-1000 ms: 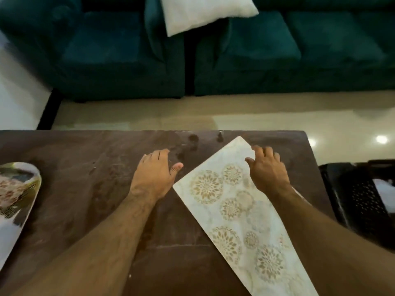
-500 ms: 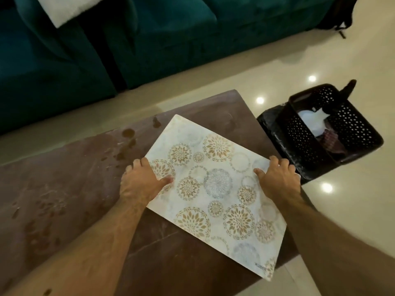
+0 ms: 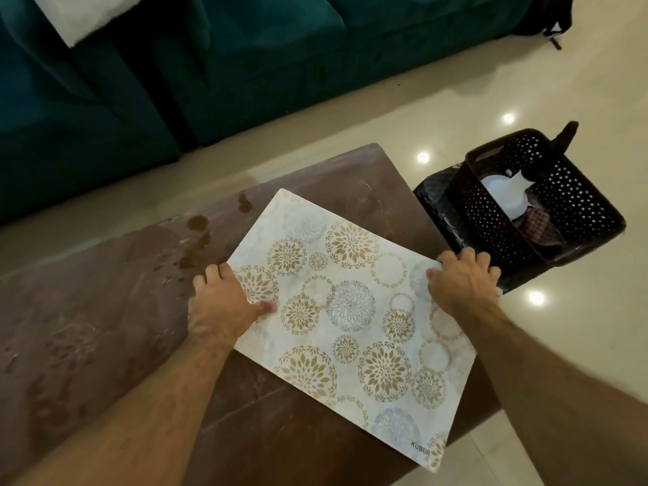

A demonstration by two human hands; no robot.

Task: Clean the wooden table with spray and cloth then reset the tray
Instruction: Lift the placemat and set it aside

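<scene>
Patterned mat [image 3: 354,303] lies flat at table's [image 3: 105,327] right end, near corner overhanging the edge. L hand [image 3: 224,303] grips its left edge, thumb on top, fingers curled under. R hand [image 3: 463,278] grips right edge likewise. Wet spots near far edge. Black basket [image 3: 575,205] on floor beside right end.

Home living room, teal velvet sofa [image 3: 245,64], white cushion [image 3: 87,15], wooden coffee table [image 3: 105,292], glossy tiled floor [image 3: 456,82]

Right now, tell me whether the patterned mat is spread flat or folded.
Spread flat: the patterned mat lies unfolded on the wooden table, full pattern showing.
</scene>
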